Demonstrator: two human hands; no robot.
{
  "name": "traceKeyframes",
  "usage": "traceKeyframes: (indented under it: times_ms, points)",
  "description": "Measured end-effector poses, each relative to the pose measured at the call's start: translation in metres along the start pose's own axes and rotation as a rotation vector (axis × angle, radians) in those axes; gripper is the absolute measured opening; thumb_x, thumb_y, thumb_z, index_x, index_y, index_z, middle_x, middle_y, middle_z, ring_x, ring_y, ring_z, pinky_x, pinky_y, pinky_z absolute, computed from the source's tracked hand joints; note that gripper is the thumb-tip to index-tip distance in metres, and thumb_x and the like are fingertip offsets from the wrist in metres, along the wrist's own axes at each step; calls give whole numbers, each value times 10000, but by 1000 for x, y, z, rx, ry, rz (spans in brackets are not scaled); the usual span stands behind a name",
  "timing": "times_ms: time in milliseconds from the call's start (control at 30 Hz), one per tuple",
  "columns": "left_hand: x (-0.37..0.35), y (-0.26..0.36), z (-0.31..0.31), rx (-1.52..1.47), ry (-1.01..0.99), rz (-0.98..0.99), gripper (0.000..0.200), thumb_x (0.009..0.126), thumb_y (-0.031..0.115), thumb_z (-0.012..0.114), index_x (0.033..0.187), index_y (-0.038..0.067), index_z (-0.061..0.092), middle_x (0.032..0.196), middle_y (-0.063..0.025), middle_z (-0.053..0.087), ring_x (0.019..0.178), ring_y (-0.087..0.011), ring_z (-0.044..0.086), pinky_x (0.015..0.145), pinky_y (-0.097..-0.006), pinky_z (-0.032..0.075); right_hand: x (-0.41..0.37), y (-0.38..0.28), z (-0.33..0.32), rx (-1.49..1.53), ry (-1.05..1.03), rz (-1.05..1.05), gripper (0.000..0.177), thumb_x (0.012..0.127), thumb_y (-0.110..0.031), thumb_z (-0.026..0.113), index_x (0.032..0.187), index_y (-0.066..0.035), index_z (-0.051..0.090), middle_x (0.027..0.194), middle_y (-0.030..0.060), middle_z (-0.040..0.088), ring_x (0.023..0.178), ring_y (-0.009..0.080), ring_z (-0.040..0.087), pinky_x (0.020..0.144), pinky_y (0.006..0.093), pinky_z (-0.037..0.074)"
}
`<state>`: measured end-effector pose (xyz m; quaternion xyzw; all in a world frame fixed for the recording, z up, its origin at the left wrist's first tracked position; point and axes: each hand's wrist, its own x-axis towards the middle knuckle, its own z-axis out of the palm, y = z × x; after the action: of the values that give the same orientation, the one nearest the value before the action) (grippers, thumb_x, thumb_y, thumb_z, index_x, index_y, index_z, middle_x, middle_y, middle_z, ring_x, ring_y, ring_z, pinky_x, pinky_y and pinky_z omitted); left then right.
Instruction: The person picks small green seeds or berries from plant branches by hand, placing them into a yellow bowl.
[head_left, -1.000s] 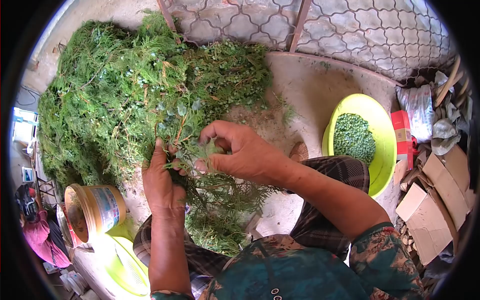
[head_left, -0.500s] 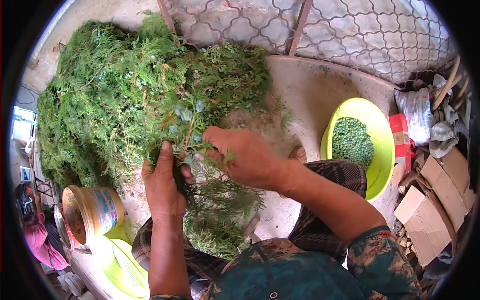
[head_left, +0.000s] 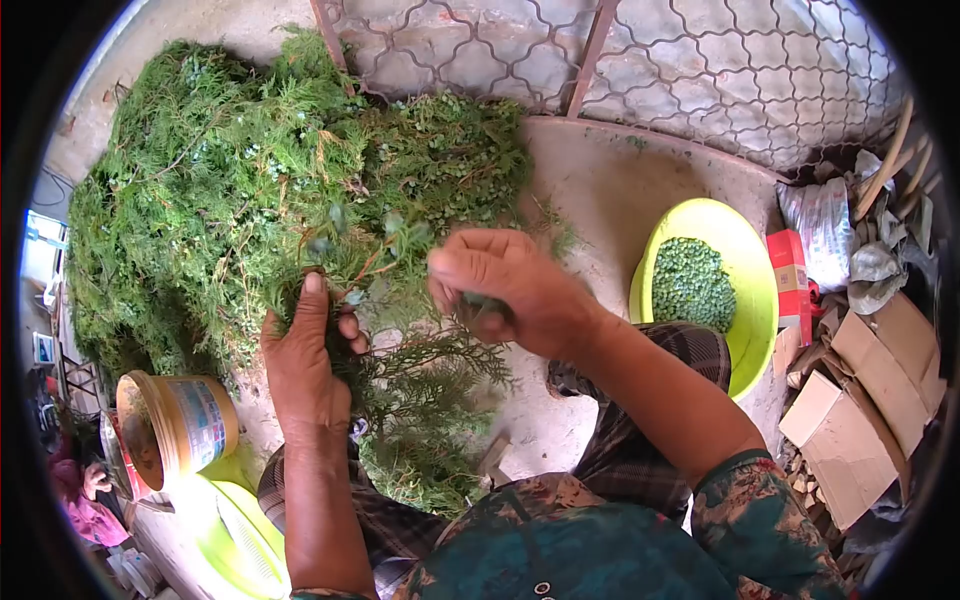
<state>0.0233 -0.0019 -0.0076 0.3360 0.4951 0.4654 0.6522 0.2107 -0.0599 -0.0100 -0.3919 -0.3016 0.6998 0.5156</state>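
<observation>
My left hand is closed around a conifer branch, thumb pressed on top, with feathery sprays hanging out to the right and below. Blue-green cones show on the twigs above it. Just to the right, my right hand is curled, its fingers bent inward around small green cones partly hidden in the palm and blurred. Behind both hands rises a large heap of cut conifer branches, dotted with cones. A lime-green basin at the right holds many picked green cones.
At the left, a tan bucket lies tipped beside a second lime-green basin. A wire-mesh gate stands at the back. Cardboard pieces and a red box lie at the right. Another person's pink garment shows far left.
My right hand has drawn away from the branch to the right, its fingers now curled around cones. My left hand has shifted slightly left and still grips the branch.
</observation>
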Motion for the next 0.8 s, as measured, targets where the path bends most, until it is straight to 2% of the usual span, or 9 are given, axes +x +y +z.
traceKeyframes:
  times_ms: [167, 233, 267, 400, 533, 600, 633, 700, 800]
  points:
    - [2, -4, 2, -31, -73, 20, 155, 843, 133, 639, 926, 23, 569, 729, -54, 592, 559, -120, 547, 446, -245, 462, 4, -1, 17, -472, 95, -264, 198, 850, -237, 630, 822, -51, 566, 707, 4, 546, 525, 41, 429, 474, 199, 335]
    - [3, -5, 1, 0, -95, 17, 147, 841, 112, 636, 937, 24, 567, 734, -51, 594, 565, -116, 548, 455, -242, 464, 11, 9, 24, -674, 248, -524, 220, 822, -231, 655, 892, -37, 580, 685, 19, 551, 565, 87, 480, 520, 245, 390]
    - [3, -6, 1, 28, -113, 16, 145, 839, 92, 632, 949, 26, 565, 738, -48, 595, 571, -112, 549, 463, -239, 466, 14, 12, 22, -803, 277, -524, 252, 812, -240, 647, 933, -32, 572, 670, 82, 566, 599, 180, 554, 556, 306, 432]
    - [-1, -10, 4, 56, -132, 43, 156, 834, 69, 630, 965, 23, 559, 736, -47, 595, 573, -109, 551, 476, -230, 464, 20, 15, 26, -1048, 258, -516, 255, 820, -261, 608, 924, -34, 559, 721, 195, 571, 656, 325, 581, 593, 365, 454]
    - [-1, -9, 3, 93, -119, 105, 177, 825, 65, 638, 980, 31, 560, 738, -38, 589, 560, -94, 525, 462, -202, 425, 26, 24, 26, -1273, 253, -565, 221, 845, -237, 570, 904, -25, 543, 684, 155, 559, 612, 283, 579, 563, 372, 448]
    - [8, -1, -4, 36, -39, 98, 184, 820, 65, 643, 986, 39, 568, 744, -31, 585, 547, -84, 498, 442, -187, 389, 30, 15, 25, -788, 212, -778, 160, 860, -196, 533, 879, -37, 537, 690, 91, 552, 535, 189, 527, 477, 323, 414]
    - [18, 6, -14, -5, 10, 79, 179, 819, 68, 645, 982, 43, 575, 750, -28, 582, 541, -79, 484, 431, -182, 370, 24, 1, 22, -788, 211, -783, 160, 860, -196, 533, 879, -37, 537, 690, 91, 552, 535, 189, 527, 477, 323, 414]
    - [22, 11, -23, -33, 23, 57, 180, 826, 96, 646, 986, 33, 592, 757, -24, 576, 534, -72, 467, 411, -180, 341, 4, -32, 8, 128, 56, -373, 98, 856, -148, 529, 886, -55, 527, 736, 31, 536, 511, 88, 447, 414, 246, 347]
    - [13, 18, -14, -44, 30, -133, 242, 827, 144, 656, 1027, 19, 602, 747, -7, 560, 508, -52, 434, 386, -174, 308, 9, -23, -8, 504, 43, -220, 100, 845, -124, 551, 921, -68, 521, 769, 15, 526, 498, 52, 400, 404, 193, 305]
